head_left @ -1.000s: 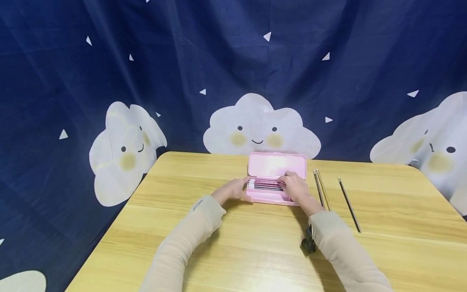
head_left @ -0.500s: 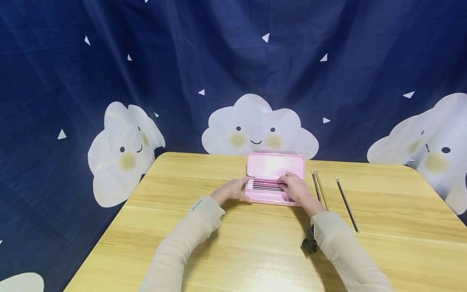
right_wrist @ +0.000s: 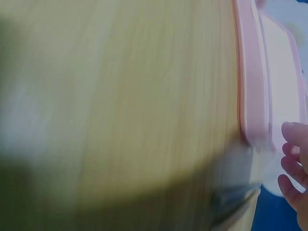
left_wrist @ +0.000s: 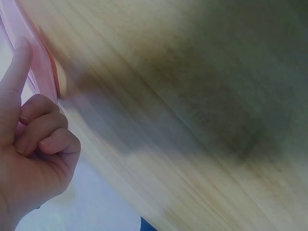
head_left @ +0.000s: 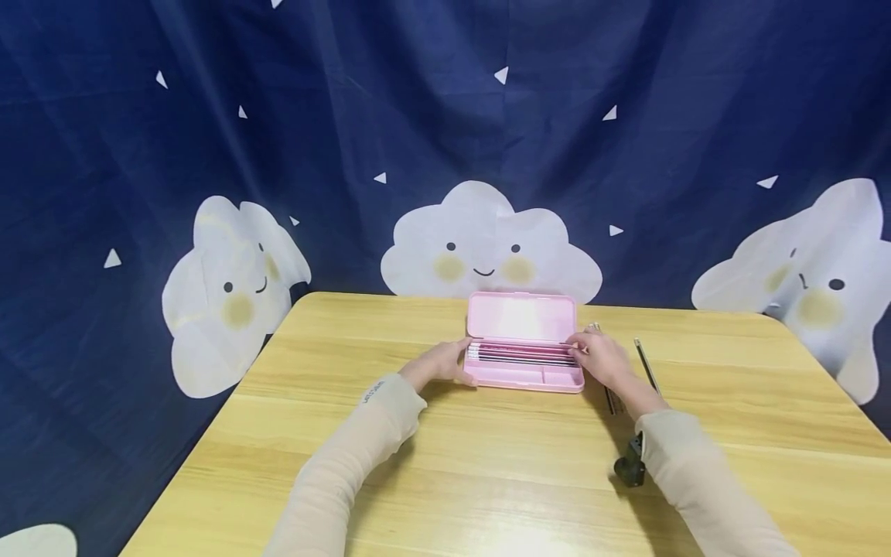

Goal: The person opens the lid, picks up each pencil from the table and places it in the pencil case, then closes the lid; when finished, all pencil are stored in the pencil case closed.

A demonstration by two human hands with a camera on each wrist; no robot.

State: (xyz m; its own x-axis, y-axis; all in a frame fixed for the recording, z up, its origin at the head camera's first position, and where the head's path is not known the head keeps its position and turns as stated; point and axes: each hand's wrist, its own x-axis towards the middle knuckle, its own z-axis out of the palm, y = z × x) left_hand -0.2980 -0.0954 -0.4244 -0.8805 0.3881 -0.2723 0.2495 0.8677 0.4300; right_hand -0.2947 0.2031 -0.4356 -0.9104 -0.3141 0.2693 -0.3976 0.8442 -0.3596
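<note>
A dark blue fabric backdrop printed with white smiling clouds (head_left: 487,247) hung behind a light wooden table (head_left: 501,464), which carried everything examined. At the far middle of the table lay an open pink plastic pencil case (head_left: 524,348), its lid raised toward the backdrop and its tray holding a row of dark pencils with white ends (head_left: 518,354) laid lengthwise. The left hand (head_left: 440,363) rested against the left end of the case; the left wrist view showed one finger extended along the pink edge and the remaining fingers curled into the palm, gripping nothing. The right hand (head_left: 604,357) sat at the right end of the case, fingertips at the ends of the pencils inside; the fingers appeared loosely bent, and no view showed them closed on any item. Just right of that hand, a loose dark pencil (head_left: 647,367) lay on the table, apart from the case. Further thin pencils (head_left: 611,401) showed partly beneath the right wrist. A small black object (head_left: 630,469) sat against the right sleeve, nearer the viewer; its nature could not be determined.
</note>
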